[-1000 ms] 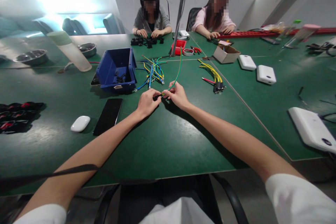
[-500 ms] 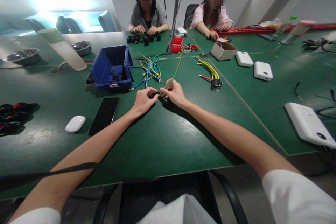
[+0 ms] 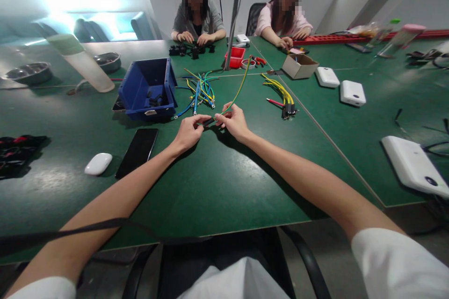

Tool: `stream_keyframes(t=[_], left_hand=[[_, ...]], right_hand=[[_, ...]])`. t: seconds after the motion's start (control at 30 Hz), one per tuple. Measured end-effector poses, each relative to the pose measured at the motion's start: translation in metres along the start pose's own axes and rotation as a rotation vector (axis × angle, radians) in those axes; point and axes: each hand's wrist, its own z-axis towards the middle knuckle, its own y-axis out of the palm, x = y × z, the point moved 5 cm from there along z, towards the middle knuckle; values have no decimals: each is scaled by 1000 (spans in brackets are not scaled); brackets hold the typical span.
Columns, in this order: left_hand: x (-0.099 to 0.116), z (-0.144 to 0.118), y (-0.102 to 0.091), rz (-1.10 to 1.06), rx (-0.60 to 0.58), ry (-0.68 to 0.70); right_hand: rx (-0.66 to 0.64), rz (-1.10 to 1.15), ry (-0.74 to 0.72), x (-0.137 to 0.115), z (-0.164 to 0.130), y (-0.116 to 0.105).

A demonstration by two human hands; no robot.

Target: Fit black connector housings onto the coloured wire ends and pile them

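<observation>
My left hand (image 3: 190,131) pinches a short black sleeve (image 3: 208,122) between thumb and fingers. Closed on a yellow-green wire (image 3: 240,87) is my right hand (image 3: 232,121), close beside the left. The wire's free length curves up and away from me, and its near end meets the black sleeve. Beyond my hands lies a loose pile of blue, green and yellow wires (image 3: 200,89), some with ring terminals. Off to the right rests a bundle of yellow-green wires (image 3: 283,95) with black sleeves at their near ends, and a red pen-like piece (image 3: 275,102) beside it.
A blue bin (image 3: 149,88) holding small black pieces stands left of the wires. Nearer me are a phone (image 3: 137,153) and a white case (image 3: 98,164). Behind stand a metal pole (image 3: 234,18), a red tray (image 3: 235,58) and a cardboard box (image 3: 300,66). Two people sit opposite.
My left hand has shifted slightly left and back from the right hand, so more of the black sleeve shows between them. The right hand keeps its hold on the wire.
</observation>
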Motion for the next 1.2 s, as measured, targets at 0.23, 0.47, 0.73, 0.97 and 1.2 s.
stream_keyframes(t=[0.23, 0.47, 0.73, 0.97, 1.2], left_hand=[[-9, 1, 2, -97, -16, -22], [-12, 0, 3, -113, -17, -24], [-10, 1, 2, -117, -17, -28], [-9, 1, 4, -153, -33, -23], [-8, 1, 3, -114, -26, -22]], right_hand=[[-10, -9, -7, 1, 1, 0], [-19, -14, 5, 1, 0, 0], [-42, -36, 19, 2, 1, -1], [-44, -3, -6, 0, 0, 0], [-47, -30, 1, 2, 1, 0]])
